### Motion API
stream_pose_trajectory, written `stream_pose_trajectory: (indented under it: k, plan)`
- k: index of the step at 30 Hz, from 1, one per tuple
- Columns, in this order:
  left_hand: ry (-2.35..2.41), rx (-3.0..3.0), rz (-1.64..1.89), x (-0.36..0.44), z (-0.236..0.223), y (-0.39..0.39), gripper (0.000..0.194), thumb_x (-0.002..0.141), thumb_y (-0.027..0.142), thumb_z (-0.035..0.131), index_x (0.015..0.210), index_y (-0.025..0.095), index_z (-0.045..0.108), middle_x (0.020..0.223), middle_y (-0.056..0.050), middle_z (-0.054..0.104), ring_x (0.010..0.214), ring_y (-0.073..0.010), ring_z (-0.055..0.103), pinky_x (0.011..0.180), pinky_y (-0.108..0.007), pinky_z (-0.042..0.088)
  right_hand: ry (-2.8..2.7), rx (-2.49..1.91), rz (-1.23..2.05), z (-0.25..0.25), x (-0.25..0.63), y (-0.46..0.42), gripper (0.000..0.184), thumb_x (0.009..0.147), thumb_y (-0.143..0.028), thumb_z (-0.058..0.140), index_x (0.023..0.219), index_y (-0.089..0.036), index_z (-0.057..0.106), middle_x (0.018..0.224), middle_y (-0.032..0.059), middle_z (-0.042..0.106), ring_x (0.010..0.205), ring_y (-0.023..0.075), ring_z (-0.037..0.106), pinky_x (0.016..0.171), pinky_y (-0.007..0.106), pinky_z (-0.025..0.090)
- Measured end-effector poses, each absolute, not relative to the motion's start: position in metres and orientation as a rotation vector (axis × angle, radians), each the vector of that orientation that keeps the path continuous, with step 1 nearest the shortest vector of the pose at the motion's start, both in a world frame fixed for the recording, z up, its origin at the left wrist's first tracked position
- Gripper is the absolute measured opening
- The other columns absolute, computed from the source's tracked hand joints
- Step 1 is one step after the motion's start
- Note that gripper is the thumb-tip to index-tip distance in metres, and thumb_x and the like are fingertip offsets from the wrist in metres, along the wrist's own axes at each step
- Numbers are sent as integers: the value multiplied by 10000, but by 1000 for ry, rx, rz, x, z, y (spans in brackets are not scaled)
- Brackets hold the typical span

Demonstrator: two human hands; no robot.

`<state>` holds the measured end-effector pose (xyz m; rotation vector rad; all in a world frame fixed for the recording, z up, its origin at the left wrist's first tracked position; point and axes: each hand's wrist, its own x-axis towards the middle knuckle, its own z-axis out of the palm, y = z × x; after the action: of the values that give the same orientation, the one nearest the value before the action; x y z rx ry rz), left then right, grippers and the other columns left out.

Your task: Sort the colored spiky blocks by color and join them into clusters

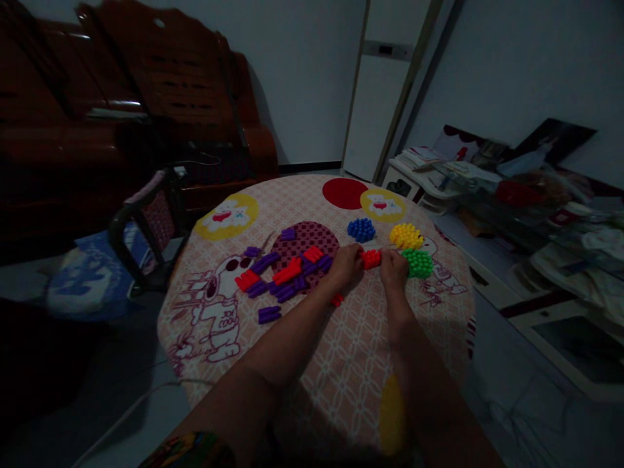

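Bare forearms (281, 344) stretched over a round counter (344, 354), a red block cluster (371, 259) gripped at both ends

From the near side, both forearms are extended toward the red block cluster; on the left one, a patterned sleeve (190, 450) is seen. The left end of the cluster is held by the left hand (346, 266), its fingers curled in close; the right end is pinched by the right hand (394, 269), its fingers likewise drawn together. How wide each grip is set cannot be told, and whether the cluster is lifted or rested on the counter cannot be told either.

Beyond the red block cluster, slightly to its left, a blue block cluster (361, 230) is placed. A yellow block cluster (406, 236) is set beyond it to the right, and a green block cluster (419, 263) to its right, just beside the right hand.

To the left of the red block cluster, purple blocks (291, 290) and red blocks (287, 272) are scattered loosely. Nearer the camera than most of these, a lone purple block (270, 314) is laid.

The counter is covered with a printed tablecloth (351, 325). Well beyond the cluster, a carved wooden sofa (180, 78) is seen to the left and a low cabinet (550, 312) to the right.
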<state>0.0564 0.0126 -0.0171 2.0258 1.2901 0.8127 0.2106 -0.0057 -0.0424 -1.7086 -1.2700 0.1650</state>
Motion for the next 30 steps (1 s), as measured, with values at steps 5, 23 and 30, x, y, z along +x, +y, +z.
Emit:
stream_pose_trajectory:
  k: [5,23,30]
  plan:
    - [1332,2073,778,36,0,12,303,852,144,611,1143,144,693,1072,-114,749,952,-211,692,865,-299,516,-1246,-1702,174,-44,213,-6,341,852,-426,415,605,-222,530,598,17,566,635,182,471,629,310,342]
    - [1653,2098,208,-144,28,2,234,731,321,717,931,204,746,872,-27,775,814,-203,702,673,-249,448,-1271,-1729,142,-43,211,-6,342,864,-400,424,572,-226,462,560,-7,504,600,163,425,600,305,297]
    - [1555,2108,328,-137,14,0,330,722,372,701,994,186,704,901,-38,758,809,-203,688,685,-262,451,-1251,-1717,158,-38,209,-7,315,845,-355,445,554,-236,425,527,-19,477,592,158,406,594,301,285]
